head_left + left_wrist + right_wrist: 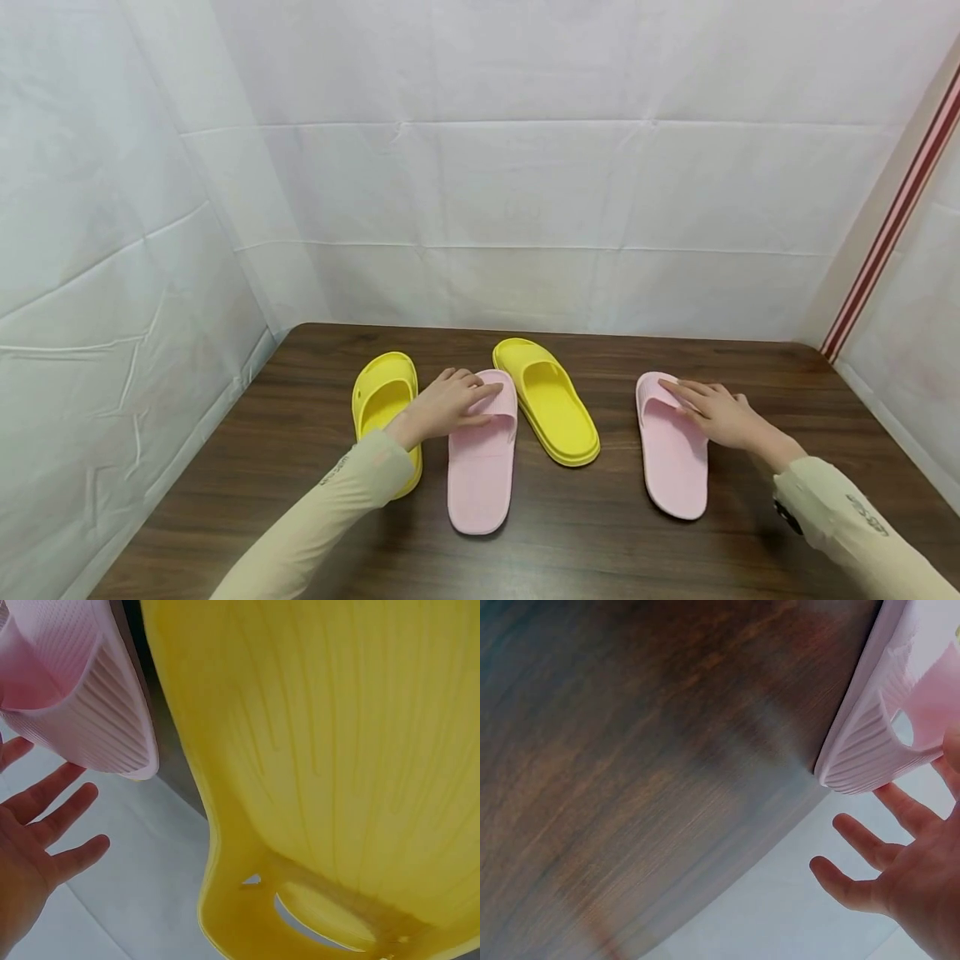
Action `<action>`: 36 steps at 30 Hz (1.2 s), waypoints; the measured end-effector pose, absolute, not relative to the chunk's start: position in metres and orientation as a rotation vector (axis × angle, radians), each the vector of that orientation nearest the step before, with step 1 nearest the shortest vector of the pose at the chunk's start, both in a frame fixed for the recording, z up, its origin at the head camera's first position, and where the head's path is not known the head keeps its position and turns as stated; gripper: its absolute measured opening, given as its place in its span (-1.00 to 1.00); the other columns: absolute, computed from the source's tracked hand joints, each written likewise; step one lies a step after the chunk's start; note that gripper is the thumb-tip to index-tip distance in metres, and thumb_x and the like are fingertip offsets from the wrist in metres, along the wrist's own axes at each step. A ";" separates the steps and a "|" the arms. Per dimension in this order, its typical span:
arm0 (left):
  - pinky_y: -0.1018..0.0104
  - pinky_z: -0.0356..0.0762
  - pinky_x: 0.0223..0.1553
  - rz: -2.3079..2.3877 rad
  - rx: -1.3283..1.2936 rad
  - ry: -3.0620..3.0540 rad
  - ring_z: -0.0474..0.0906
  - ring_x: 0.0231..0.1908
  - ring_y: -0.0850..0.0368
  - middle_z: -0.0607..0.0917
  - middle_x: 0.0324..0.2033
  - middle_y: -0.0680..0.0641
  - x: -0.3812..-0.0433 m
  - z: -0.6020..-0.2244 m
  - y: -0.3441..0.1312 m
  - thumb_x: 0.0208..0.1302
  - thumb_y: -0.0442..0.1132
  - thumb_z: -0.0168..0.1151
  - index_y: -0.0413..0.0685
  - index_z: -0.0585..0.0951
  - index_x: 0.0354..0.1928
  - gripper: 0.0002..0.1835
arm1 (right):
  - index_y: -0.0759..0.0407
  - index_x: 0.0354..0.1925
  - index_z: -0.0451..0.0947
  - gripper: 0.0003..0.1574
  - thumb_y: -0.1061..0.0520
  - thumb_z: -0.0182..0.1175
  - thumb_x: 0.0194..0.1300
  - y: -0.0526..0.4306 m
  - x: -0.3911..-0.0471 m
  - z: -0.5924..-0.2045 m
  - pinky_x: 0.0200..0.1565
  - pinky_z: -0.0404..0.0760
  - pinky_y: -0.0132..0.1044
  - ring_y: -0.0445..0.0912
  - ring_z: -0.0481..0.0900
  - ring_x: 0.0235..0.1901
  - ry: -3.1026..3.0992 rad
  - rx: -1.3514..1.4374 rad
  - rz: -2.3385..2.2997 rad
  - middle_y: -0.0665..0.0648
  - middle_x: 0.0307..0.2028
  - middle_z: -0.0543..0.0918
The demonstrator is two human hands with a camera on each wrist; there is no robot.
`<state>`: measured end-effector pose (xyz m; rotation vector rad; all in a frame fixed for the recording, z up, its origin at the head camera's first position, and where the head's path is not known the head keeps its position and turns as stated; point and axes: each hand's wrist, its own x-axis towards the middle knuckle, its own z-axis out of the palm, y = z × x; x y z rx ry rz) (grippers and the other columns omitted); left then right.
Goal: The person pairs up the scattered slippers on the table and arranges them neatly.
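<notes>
My left hand (446, 402) is at the front of a pink slipper (482, 479), left of the table's middle. Its thumb lies at the foot opening and its forefinger over the ribbed strap, pinching it; the other fingers spread loosely in the left wrist view. Farther right, my right hand (722, 414) pinches the strap of a second pink slipper (677, 475) in the same manner, with the outer fingers apart. Both pink slippers lie sole down, toes toward the back. A yellow slipper (386, 400) sits beneath my left wrist, partly hidden by the forearm.
Another yellow slipper (558, 408) lies slanted between the two pink ones, its toe close to the left pink slipper. Everything rests on a dark wooden table (570, 542). White sheeting (525, 183) hangs behind the table and at both sides.
</notes>
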<state>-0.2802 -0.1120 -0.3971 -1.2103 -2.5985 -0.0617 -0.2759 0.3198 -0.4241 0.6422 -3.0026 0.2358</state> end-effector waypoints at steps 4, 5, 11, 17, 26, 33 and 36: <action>0.07 0.38 -0.04 -0.055 -1.193 -2.595 0.48 -0.13 0.03 0.64 -0.21 -0.04 -0.279 -0.396 -0.111 0.14 0.11 0.10 0.07 0.49 0.06 -0.52 | -0.09 0.27 0.17 -0.45 -0.05 -0.09 0.32 0.321 -0.274 -0.424 -0.24 0.25 0.33 0.32 0.34 0.03 -2.991 0.647 0.229 0.27 0.20 0.33; 0.07 0.38 -0.04 -0.053 -1.188 -2.594 0.48 -0.14 0.03 0.64 -0.21 -0.04 -0.279 -0.396 -0.110 0.14 0.12 0.10 0.07 0.49 0.05 -0.52 | -0.10 0.27 0.17 -0.45 -0.04 -0.08 0.32 0.321 -0.274 -0.424 -0.24 0.25 0.33 0.32 0.34 0.02 -2.989 0.648 0.229 0.27 0.20 0.34; 0.10 0.39 -0.09 -0.054 -1.159 -2.574 0.47 -0.16 0.05 0.62 -0.21 -0.02 -0.278 -0.397 -0.109 0.12 0.16 0.10 0.09 0.48 0.05 -0.50 | -0.12 0.27 0.16 -0.43 -0.04 -0.06 0.31 0.322 -0.273 -0.423 -0.26 0.29 0.26 0.32 0.35 0.05 -2.987 0.663 0.225 0.26 0.18 0.35; 0.10 0.39 -0.10 -0.085 -1.140 -2.513 0.46 -0.18 0.05 0.59 -0.23 -0.04 -0.277 -0.396 -0.105 0.09 0.16 0.13 0.09 0.48 0.06 -0.48 | -0.11 0.28 0.15 -0.41 -0.01 -0.04 0.30 0.323 -0.269 -0.418 -0.26 0.28 0.31 0.28 0.35 0.09 -3.010 0.675 0.232 0.30 0.18 0.35; 0.12 0.35 -0.07 -0.112 -1.086 -2.541 0.47 -0.18 0.08 0.58 -0.22 -0.02 -0.277 -0.389 -0.095 0.09 0.22 0.09 0.14 0.46 0.09 -0.45 | -0.09 0.29 0.14 -0.40 0.07 -0.04 0.29 0.327 -0.267 -0.418 -0.23 0.20 0.46 0.27 0.34 0.11 -3.002 0.687 0.238 0.29 0.19 0.35; 0.15 0.33 -0.09 -0.154 -1.102 -2.536 0.46 -0.21 0.11 0.57 -0.24 -0.01 -0.274 -0.387 -0.081 0.08 0.20 0.12 0.16 0.46 0.08 -0.46 | -0.07 0.28 0.16 -0.38 0.13 -0.01 0.26 0.328 -0.265 -0.420 -0.28 0.26 0.39 0.26 0.36 0.10 -3.008 0.692 0.274 0.29 0.19 0.34; 0.16 0.32 -0.09 -0.165 -1.113 -2.533 0.46 -0.21 0.14 0.56 -0.24 -0.01 -0.274 -0.386 -0.074 0.08 0.20 0.12 0.15 0.45 0.09 -0.45 | -0.05 0.27 0.16 -0.38 0.13 0.00 0.25 0.325 -0.265 -0.420 -0.29 0.26 0.39 0.26 0.36 0.09 -3.016 0.694 0.292 0.30 0.19 0.34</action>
